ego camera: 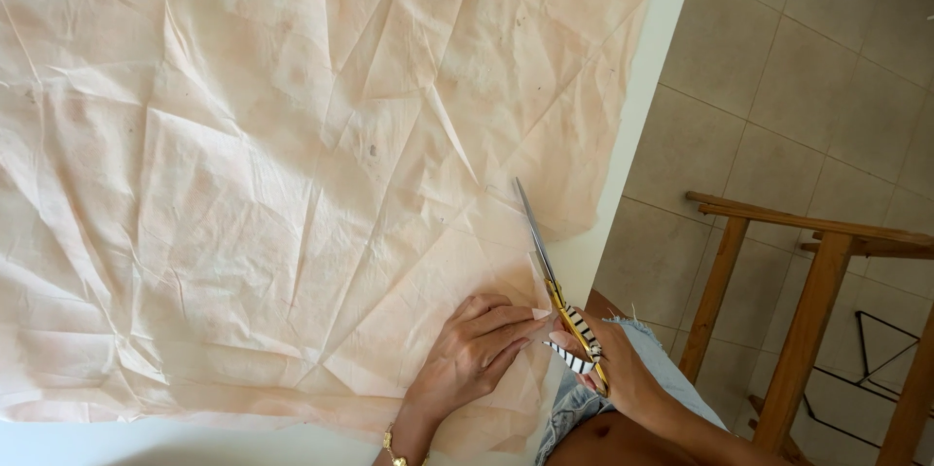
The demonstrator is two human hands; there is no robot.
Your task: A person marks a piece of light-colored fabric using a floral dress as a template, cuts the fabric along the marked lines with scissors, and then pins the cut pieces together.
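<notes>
Person, seen from a head-worn camera looking down. Left hand (474, 354): bare, no sleeve on the forearm; thin gold-coloured chain bracelet (393, 448) of small links at the wrist. Right hand (623, 369): bare, no sleeve, no jewellery visible. Lower body: light blue denim shorts (584, 403) with a frayed, ragged hem. Bare midriff below them.
</notes>
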